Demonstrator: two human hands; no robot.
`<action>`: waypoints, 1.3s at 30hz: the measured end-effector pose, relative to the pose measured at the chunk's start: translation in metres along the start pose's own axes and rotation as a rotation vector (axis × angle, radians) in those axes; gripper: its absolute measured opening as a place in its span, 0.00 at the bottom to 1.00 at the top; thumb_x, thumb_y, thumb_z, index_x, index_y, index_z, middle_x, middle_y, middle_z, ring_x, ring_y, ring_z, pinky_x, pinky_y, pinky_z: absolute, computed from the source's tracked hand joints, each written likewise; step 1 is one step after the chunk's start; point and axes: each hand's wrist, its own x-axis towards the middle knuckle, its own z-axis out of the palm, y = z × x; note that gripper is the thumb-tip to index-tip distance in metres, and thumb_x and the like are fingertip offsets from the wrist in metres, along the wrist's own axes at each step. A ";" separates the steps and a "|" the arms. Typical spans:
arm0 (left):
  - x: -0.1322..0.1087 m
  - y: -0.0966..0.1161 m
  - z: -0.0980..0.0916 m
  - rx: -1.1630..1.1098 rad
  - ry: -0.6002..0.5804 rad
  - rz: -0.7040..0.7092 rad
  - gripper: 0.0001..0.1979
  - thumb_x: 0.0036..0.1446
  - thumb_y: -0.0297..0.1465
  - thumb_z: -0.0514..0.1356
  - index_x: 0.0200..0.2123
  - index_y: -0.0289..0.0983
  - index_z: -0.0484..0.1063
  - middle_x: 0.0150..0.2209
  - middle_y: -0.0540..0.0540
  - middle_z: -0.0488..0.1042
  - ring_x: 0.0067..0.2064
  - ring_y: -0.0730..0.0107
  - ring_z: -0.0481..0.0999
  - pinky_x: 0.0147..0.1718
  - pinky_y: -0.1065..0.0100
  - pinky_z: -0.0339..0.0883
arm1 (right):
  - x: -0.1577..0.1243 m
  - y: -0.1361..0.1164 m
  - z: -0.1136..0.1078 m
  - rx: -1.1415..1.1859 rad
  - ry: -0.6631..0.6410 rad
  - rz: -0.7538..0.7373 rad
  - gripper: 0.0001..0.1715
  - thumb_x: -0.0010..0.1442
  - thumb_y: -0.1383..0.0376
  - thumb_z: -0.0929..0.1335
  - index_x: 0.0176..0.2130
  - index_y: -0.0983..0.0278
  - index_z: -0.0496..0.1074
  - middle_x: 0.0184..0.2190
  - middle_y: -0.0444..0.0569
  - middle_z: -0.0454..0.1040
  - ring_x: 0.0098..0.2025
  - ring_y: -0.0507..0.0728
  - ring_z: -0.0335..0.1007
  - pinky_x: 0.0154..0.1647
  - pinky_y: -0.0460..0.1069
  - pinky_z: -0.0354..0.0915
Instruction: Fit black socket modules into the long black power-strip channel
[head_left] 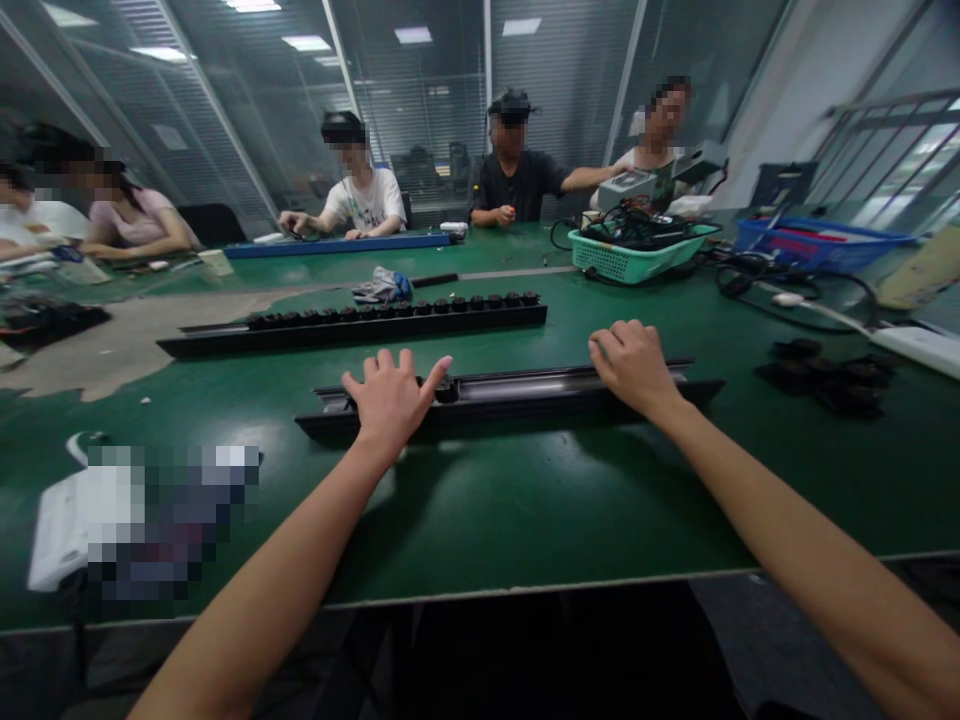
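Note:
In front of me a long black channel (pixel 525 393) lies on the green table, with a shiny metallic strip along its inside. My left hand (pixel 390 400) is over its left part, fingers spread and thumb pointing right. A small black part (pixel 447 388) sits in the channel just right of that thumb. Toward the other end, my right hand (pixel 634 370) reaches over the channel with its fingers bent around the far side; the fingertips are partly hidden. Behind it lies a second black channel (pixel 360 333), carrying a row of small black round parts (pixel 420 307).
A heap of black parts (pixel 829 375) lies at right, near a white power strip (pixel 919 345) and cables. Farther back are a green basket (pixel 637 255), a blue basket (pixel 810 245) and gloves (pixel 384 285). A white object (pixel 64 525) is at left. Several people sit across the table.

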 end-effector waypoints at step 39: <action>-0.008 0.016 0.004 0.026 0.038 0.190 0.25 0.68 0.41 0.41 0.37 0.35 0.74 0.39 0.37 0.77 0.45 0.51 0.73 0.58 0.40 0.46 | 0.030 -0.145 -0.001 0.327 -0.177 -0.304 0.25 0.67 0.53 0.59 0.53 0.69 0.65 0.45 0.60 0.72 0.47 0.64 0.63 0.47 0.55 0.56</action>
